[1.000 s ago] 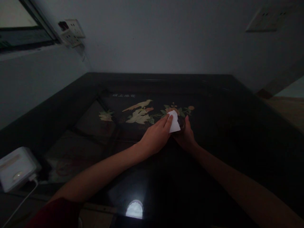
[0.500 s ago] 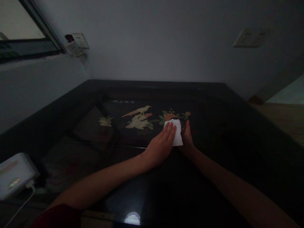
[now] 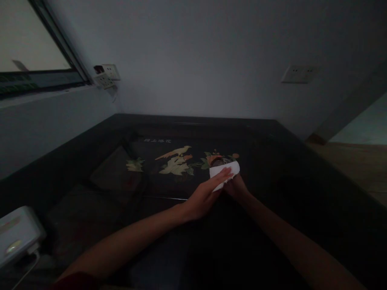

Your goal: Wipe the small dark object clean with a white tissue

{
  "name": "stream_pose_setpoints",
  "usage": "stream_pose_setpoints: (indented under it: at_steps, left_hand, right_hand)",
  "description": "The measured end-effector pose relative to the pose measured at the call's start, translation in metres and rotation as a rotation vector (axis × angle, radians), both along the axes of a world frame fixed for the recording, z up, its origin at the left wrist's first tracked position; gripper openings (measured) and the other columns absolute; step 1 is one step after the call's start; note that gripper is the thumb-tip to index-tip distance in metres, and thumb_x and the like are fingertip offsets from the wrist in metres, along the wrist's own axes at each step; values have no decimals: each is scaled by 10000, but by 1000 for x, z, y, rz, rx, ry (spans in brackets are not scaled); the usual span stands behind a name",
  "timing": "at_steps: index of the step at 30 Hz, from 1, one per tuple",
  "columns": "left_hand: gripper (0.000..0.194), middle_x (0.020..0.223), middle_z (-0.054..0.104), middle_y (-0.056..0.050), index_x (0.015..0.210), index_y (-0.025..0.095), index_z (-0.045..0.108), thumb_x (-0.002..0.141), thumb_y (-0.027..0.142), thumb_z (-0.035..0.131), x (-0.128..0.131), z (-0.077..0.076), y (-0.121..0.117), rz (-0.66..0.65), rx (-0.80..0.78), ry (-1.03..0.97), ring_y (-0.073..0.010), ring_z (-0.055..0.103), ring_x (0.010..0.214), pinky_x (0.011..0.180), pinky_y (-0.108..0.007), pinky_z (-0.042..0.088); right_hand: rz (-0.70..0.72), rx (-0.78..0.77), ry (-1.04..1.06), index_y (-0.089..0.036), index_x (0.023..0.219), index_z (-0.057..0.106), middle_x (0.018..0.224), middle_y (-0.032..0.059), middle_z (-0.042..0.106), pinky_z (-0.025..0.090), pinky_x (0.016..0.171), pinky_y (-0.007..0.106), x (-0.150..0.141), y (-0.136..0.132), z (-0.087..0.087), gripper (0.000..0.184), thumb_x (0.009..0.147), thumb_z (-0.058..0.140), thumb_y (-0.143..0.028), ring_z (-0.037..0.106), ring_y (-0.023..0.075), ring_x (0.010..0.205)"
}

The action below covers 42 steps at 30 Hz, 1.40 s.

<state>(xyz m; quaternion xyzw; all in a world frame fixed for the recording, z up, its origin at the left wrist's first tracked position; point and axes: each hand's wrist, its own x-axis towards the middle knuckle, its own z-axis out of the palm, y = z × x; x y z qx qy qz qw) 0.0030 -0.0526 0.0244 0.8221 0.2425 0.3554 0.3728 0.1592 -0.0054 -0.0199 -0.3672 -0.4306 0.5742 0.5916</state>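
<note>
The room is dim. My left hand presses a white paper tissue with its fingers laid against a small dark round object that stands on the black table. My right hand is wrapped round that object from the right, mostly hidden behind the tissue. The object is too dark to name. Both hands are at the middle of the table, just right of the inlaid bird and flower picture.
A white box with a cable sits at the table's left near edge. Wall sockets are in the left corner, another socket plate is on the far wall. A window is upper left; wooden floor lies to the right.
The tissue has turned from upright to lying across the object's top, under my left fingers. The camera has tilted up, so the hands sit lower in the picture.
</note>
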Motion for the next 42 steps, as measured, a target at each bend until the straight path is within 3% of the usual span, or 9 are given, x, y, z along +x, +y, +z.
stream_pose_setpoints:
  at_steps: [3, 6, 8, 14, 18, 22, 30, 36, 42]
  left_hand:
    - [467, 1132, 673, -129, 1144, 135, 628, 938, 467, 371, 3, -1, 1, 96, -430, -221, -263, 617, 1072, 959, -417, 475]
    - [532, 928, 700, -99, 1034, 115, 653, 818, 588, 542, 8, -8, 3, 177, -780, -437, -212, 643, 816, 752, -323, 509]
    - [529, 888, 694, -73, 1054, 122, 641, 759, 562, 637, 11, -12, 5, 189, -917, -520, -168, 619, 738, 698, -278, 485]
    - [409, 909, 694, -69, 1172, 149, 573, 808, 326, 630, 13, -24, 8, 200, -1087, -448, -181, 640, 777, 731, -289, 478]
    - [452, 1026, 676, -81, 1299, 181, 476, 849, 193, 517, 12, -29, 9, 198, -1078, -387, -183, 648, 859, 754, -292, 493]
    - [528, 1163, 632, -95, 1404, 220, 346, 885, 210, 442, 10, -34, 12, 201, -993, -288, -184, 646, 917, 797, -320, 517]
    - [620, 1428, 471, -101, 1474, 207, 246, 886, 192, 439, 2, -36, 19, 239, -323, 10, -206, 495, 1256, 1089, -413, 350]
    - [399, 1226, 642, -78, 1219, 168, 598, 889, 143, 374, 1, -35, 23, 226, -234, 107, -195, 574, 1151, 1039, -360, 398]
    - [364, 1142, 676, -70, 1162, 177, 630, 851, 133, 446, 3, -37, 24, 269, -242, 133, -195, 611, 1052, 988, -357, 438]
  right_hand:
    - [-10, 7, 63, -322, 1126, 595, 1053, 17, 701, 541, 822, 426, 14, 6, 16, 506, 776, 527, -682, 667, 240, 954]
    - [-105, 39, -118, -290, 1163, 564, 1062, 37, 680, 538, 748, 359, 36, 15, 27, 518, 762, 594, -616, 664, 216, 892]
    - [-174, 74, -437, -275, 1195, 532, 1063, 50, 665, 535, 724, 365, 53, 23, 30, 553, 770, 558, -627, 658, 219, 883]
    - [-262, 83, -782, -195, 1035, 611, 872, 53, 634, 501, 736, 421, 88, 37, 33, 575, 583, 780, -507, 610, 235, 787]
    - [-252, 127, -1008, -197, 1004, 634, 925, 78, 631, 476, 805, 457, 93, 38, 27, 520, 577, 802, -443, 600, 267, 856]
    - [-247, 159, -1172, -214, 1060, 622, 1057, 108, 608, 446, 887, 467, 94, 37, 18, 536, 598, 798, -421, 583, 301, 997]
    - [-200, 194, -1343, -227, 1139, 576, 1101, 112, 592, 453, 898, 445, 93, 35, 13, 548, 666, 756, -440, 576, 315, 1070]
    - [-185, 210, -1404, -220, 1123, 563, 1055, 108, 594, 470, 860, 433, 91, 35, 12, 546, 666, 760, -443, 595, 313, 1020]
    - [-186, 224, -1440, -233, 1108, 560, 1057, 97, 587, 476, 844, 430, 92, 34, 11, 524, 670, 757, -443, 596, 310, 1013]
